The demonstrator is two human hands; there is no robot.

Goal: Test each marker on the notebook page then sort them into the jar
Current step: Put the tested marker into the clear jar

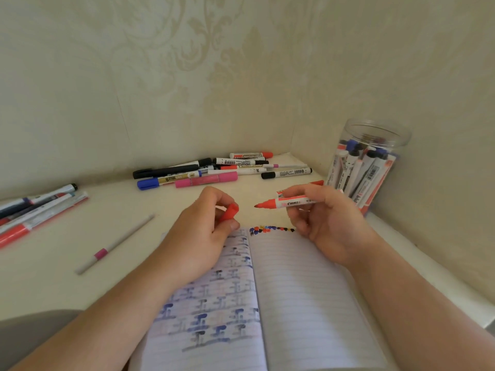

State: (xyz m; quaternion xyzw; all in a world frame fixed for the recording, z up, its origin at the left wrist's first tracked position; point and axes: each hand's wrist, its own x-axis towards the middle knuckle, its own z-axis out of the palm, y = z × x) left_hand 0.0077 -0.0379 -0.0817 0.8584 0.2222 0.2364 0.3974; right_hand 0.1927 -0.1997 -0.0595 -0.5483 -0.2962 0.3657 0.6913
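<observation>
My right hand [325, 218] grips an uncapped red marker [284, 203], its tip pointing left above the open notebook [302, 290]. Its red cap [230, 212] is pinched in my left hand [203, 231], a short way left of the tip. A row of small coloured test marks [270, 229] runs along the top of the right page. The clear jar [367, 159] stands at the right by the wall, holding several markers upright. A second red marker [312, 184] lies just behind my right hand.
A pile of several markers [214, 168] lies at the back by the wall. Another group of markers [34, 207] lies at the left edge. One thin pen with a pink band [112, 246] lies alone, left of the notebook. Walls close in behind and right.
</observation>
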